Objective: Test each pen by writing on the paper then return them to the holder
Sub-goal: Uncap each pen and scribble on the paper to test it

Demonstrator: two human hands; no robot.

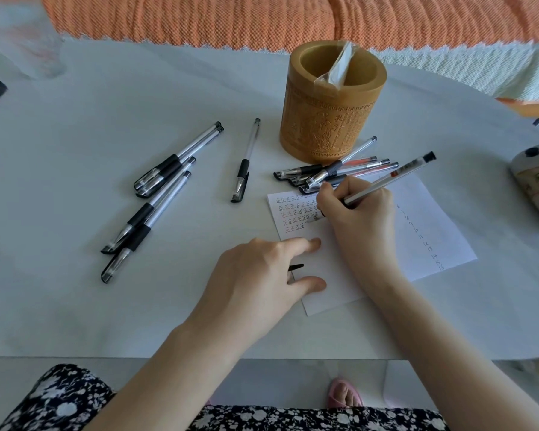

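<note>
Lighting: soft, even daylight, source undetermined. Shadows: faint, short, beneath the pens around the holder (332,101). Glare: slight sheen on the plastic wrapper inside it. Focus: sharp near the holder; blurred far left of it. Distortion: wide-angle bowing of table edges (75,357).

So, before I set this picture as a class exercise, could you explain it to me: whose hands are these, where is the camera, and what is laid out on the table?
There is no machine here: a person wears a camera on the head, looking down at their own bare hands. The right hand holds a pen with its tip on the paper, beside rows of small written marks. The left hand rests on the paper's near edge and seems to hold a dark pen cap. On the white table stands a carved wooden holder; capped pens lie in loose groups left of it and in front of it.
</note>
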